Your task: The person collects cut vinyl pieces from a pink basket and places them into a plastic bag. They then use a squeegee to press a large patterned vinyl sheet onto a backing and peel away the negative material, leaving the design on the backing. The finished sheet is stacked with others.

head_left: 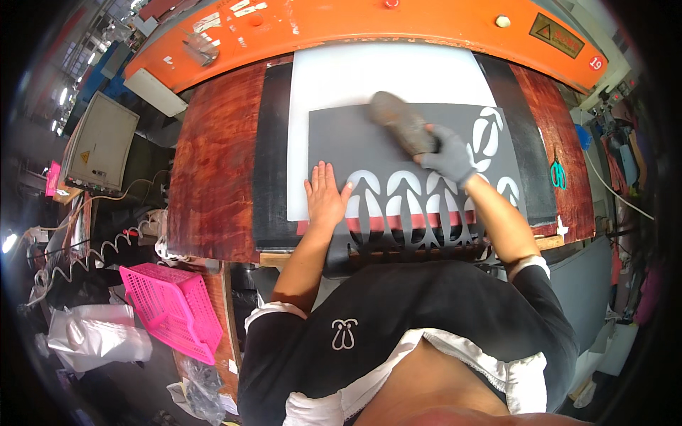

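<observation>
— What colour is showing under the bare left hand (325,195)?

— A dark grey sheet (369,153), patterned just right of the fingers with a row of white pointed-oval cutouts. A red strip (398,223) is running below them.

— And the right hand (449,157)?

— It's wearing a grey glove, its fingers gripping a mottled grey-brown block (400,122).

— Beyond the fingertips?

— A white board (383,74) is lying on the reddish-brown counter (217,163), an orange machine (341,25) glowing past it.
</observation>
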### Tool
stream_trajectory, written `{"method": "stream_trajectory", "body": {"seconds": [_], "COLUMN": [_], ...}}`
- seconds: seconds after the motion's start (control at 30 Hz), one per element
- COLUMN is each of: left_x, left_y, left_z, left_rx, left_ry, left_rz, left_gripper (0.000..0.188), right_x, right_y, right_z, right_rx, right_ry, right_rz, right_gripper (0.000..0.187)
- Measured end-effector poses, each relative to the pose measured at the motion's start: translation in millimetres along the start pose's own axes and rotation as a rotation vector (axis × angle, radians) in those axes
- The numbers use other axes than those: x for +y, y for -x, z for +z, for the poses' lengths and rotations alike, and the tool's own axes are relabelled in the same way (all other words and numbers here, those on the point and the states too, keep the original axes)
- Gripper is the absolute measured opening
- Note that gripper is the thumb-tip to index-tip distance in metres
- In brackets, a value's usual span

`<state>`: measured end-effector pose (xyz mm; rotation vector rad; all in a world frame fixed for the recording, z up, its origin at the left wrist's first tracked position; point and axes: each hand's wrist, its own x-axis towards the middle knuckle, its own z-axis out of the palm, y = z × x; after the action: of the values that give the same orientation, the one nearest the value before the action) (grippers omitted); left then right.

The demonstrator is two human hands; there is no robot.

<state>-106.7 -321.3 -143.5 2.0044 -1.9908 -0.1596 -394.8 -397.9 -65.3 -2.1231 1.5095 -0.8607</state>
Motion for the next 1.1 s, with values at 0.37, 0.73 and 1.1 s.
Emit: {"method": "stream_trajectory", "body": {"seconds": [0.37, 0.73, 1.1], "left_x": [1, 2, -3], "left_y": [1, 1, -2], "left_z": [0, -2, -1], "left_rx": [0.001, 0.018, 0.009], "left_ry": [0.003, -0.018, 0.014], "left_rz": [-0.013, 0.028, 0.051], "left_gripper": [0.070, 0.068, 0.068], "right_x": [-56, 18, -4], "right_y": [-45, 43, 52], "right_z": [103, 60, 44], "right_rx": [-0.153, 0.079, 0.049], "right_ry": [0.112, -0.512, -0.097], "right_rz": [-0.093, 0.174, -0.088], "right_gripper": [0.061, 0.017, 0.026]}}
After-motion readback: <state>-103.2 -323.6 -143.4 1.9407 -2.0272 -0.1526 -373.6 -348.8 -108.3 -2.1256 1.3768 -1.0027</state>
